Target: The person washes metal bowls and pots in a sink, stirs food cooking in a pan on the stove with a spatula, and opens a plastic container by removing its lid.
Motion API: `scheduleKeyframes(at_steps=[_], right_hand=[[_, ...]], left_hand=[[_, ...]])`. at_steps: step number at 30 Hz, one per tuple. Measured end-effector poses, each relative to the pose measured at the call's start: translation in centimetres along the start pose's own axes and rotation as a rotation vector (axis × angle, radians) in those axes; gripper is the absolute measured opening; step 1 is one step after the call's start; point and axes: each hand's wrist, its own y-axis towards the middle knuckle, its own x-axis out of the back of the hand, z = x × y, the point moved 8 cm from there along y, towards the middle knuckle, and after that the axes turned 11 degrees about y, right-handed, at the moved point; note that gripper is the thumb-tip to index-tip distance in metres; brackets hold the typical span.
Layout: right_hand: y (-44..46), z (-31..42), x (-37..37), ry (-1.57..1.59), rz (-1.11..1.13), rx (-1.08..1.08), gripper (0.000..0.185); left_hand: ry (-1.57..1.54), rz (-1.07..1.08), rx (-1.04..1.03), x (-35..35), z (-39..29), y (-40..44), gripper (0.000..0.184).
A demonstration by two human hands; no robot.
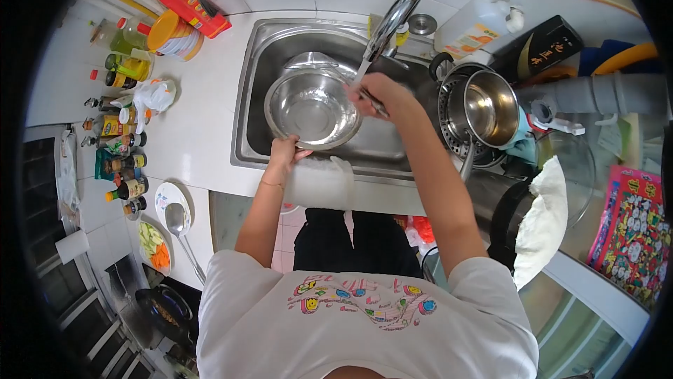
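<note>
Two bare hands are at work over the sink (382,142) in the head view. The wide steel bowl (308,109) sits within the sink's left half, its near rim close to the front edge and its left rim near the left wall. The left hand (282,151) grips that near rim from the front edge, fingers closed on the metal with little gap; this looks meant to steady the bowl against slipping or tipping. The bowl's mouth faces up towards the camera; being round, it has no long axis to speak of.

The right hand (382,95) is at the bowl's right rim, below the faucet (396,18), its fingers curled nearly shut around a slender metal utensil (377,104). It is probably held there so that the water stream (361,72) reaches it. The visible part of the utensil slants from the sink's back left towards its front right corner; its kind, and which end is the working one, I cannot tell. Whether the knuckles touch the bowl is also unclear.

Beside the sink's right edge, a saucepan (491,109) rests among other cookware, apparently stacked to save room. On the counter (189,98) past the left edge, a ladle (177,219) lies partly on a white plate (167,197), likely to keep its bowl end off the surface.
</note>
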Motion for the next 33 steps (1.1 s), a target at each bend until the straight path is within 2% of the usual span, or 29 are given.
scheduleKeyframes(at_steps=[4,7,10,11,13,15,17,20,23,26,29,33], right_hand=[[-5.2,-2.7,1.3,-0.116,-0.173,0.269,0.043],[-7.9,-5.6,2.3,-0.17,-0.148,0.29,0.056],[-9.0,-8.6,3.9,-0.215,-0.111,0.293,0.059],[-9.5,-9.3,4.4,-0.298,-0.139,0.289,0.057],[-10.2,-8.4,4.3,-0.807,-0.266,0.74,0.053],[-10.3,-8.9,4.0,-1.147,-0.42,0.779,0.049],[-9.5,-9.6,4.6,-1.297,-0.6,0.402,0.044],[-10.1,-8.2,4.4,-1.406,-0.821,0.31,0.036],[-7.7,-11.6,7.5,-1.192,-0.533,0.486,0.036],[-7.6,-12.5,5.2,-0.886,-0.254,0.481,0.034],[-6.7,-10.8,5.0,-1.024,-0.648,0.443,0.034],[-7.8,-11.6,5.1,-1.071,-0.481,0.38,0.033]], left_hand=[[0.053,0.104,0.05,-1.6,-1.3,-0.9,0.026],[0.125,0.134,0.082,-2.1,-1.7,-0.7,0.024],[0.174,0.117,0.039,-2.3,-1.9,-0.1,0.023],[0.177,0.104,0.002,-2.2,-1.9,0.1,0.024],[0.214,0.071,-0.065,-2.2,-2.4,0.0,0.026],[0.283,0.028,-0.125,-2.4,-3.2,-0.7,0.027],[0.324,0.051,-0.172,-3.0,-3.6,-0.8,0.028],[0.328,0.047,-0.215,-3.0,-4.0,-1.1,0.029],[0.382,0.001,-0.226,-1.7,-3.7,0.5,0.03],[0.36,-0.007,-0.242,-1.4,-3.0,1.8,0.031],[0.319,0.019,-0.235,-2.4,-2.5,1.0,0.03],[0.318,0.003,-0.221,-1.1,-1.9,1.8,0.03]])
